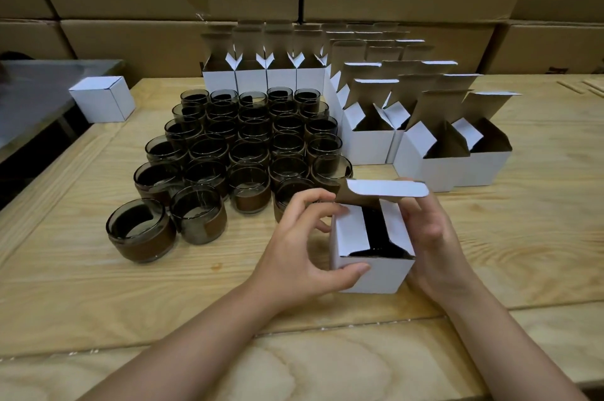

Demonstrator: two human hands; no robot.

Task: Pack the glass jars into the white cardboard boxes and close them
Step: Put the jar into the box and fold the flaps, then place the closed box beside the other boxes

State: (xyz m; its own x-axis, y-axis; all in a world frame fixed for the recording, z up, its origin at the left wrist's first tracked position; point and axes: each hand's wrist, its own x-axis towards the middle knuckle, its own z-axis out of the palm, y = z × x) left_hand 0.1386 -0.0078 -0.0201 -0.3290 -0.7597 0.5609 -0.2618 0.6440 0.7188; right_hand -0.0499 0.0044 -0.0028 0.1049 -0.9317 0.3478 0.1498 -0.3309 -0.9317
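Near edge of counter (294, 361), right of centre: one white box (372, 273) upright, both side flaps folded in, dark gap between them; a jar presumably inside, not clearly seen. Left hand (304, 247) cupped loosely on box's left face, thumb at front lower corner, fingers curled over top edge, grip half open. Right hand (431, 230) wraps right face, fingers up behind the tuck lid (387, 188), which stands raised, not yet inserted. Box judged light, thin card, dents easily; hold by the walls, press lid near its fold. Behind, mid counter: cluster of smoked glass jars (242, 152), rigid, smooth, fragile, heavier; best taken round the body. Beyond and right: open empty boxes (457, 165) in rows. Far left corner: one closed box (103, 100).
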